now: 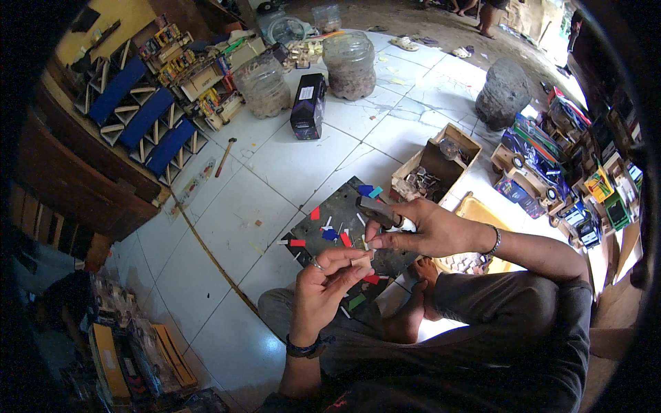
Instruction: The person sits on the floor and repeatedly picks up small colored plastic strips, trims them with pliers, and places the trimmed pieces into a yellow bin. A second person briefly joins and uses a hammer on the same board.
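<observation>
My left hand (321, 283), a ring on one finger, is closed with a small light wooden block (361, 262) pinched at its fingertips. Close above it, my right hand (430, 230) is closed around what looks like a hammer (374, 207), its dark metal head sticking out past the fingers. The right thumb and forefinger also pinch a small pale strip (367, 244) just over the block; whether they touch is hard to tell. Below both hands lies a dark board (303, 237) scattered with red, blue, green and white scraps.
An open wooden box (469, 141) of small metal parts stands beyond the board. Beside my leg sits a yellow tray (489, 215). Toy trucks (533, 162) crowd the right side. A second hammer (224, 157), a dark carton (308, 107) and cut plastic bottles (348, 67) are on the tiles.
</observation>
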Tool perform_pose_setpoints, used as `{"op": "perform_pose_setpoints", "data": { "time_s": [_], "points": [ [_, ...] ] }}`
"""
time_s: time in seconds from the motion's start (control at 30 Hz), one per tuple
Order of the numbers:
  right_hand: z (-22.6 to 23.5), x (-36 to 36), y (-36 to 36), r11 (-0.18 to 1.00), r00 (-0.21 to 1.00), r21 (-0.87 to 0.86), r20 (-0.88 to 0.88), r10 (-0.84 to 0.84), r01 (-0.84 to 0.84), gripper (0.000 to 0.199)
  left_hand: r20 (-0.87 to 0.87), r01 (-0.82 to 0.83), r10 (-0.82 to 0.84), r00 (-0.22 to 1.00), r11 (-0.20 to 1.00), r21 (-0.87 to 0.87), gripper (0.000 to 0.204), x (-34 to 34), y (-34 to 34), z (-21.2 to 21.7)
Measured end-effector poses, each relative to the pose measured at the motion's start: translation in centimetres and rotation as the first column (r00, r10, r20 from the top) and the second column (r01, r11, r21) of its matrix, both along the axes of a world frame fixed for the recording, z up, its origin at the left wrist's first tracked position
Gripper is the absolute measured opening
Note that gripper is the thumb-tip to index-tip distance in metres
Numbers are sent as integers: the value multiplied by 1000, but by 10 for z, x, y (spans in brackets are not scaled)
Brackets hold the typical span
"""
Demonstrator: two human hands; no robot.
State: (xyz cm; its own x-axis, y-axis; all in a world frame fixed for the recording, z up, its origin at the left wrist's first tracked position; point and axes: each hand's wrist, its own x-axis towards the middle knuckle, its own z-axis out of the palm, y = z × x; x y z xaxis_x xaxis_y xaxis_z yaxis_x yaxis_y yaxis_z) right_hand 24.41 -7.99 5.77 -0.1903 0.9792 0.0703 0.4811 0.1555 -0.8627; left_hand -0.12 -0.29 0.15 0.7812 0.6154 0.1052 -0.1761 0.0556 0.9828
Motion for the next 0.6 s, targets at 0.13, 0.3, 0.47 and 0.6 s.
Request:
{"op": "perform_pose_setpoints", "data": {
  "time_s": [0.13, 0.3, 0.47, 0.6],
  "points": [
    [-2, 0, 0, 1000, 1000, 7, -11, 10, -10, 31, 20, 6, -6, 1000, 1000, -28, 22, 0, 0, -2],
    [-5, 1, 0, 1000, 1000, -9, 24, -3, 3, 31, 24, 6, -6, 1000, 1000, -11, 22, -1, -1, -1],
    [-7, 1, 1, 1000, 1000, -1, 20, 0, 0, 33, 75, 15, -9, 997, 996, -85, 20, 0, -1, -1],
    [-3, -1, 2, 996, 999, -91, -29, -26, 23, 38, 153, 31, -8, 988, 989, -148, 18, 1, -1, -7]
  ]
}}
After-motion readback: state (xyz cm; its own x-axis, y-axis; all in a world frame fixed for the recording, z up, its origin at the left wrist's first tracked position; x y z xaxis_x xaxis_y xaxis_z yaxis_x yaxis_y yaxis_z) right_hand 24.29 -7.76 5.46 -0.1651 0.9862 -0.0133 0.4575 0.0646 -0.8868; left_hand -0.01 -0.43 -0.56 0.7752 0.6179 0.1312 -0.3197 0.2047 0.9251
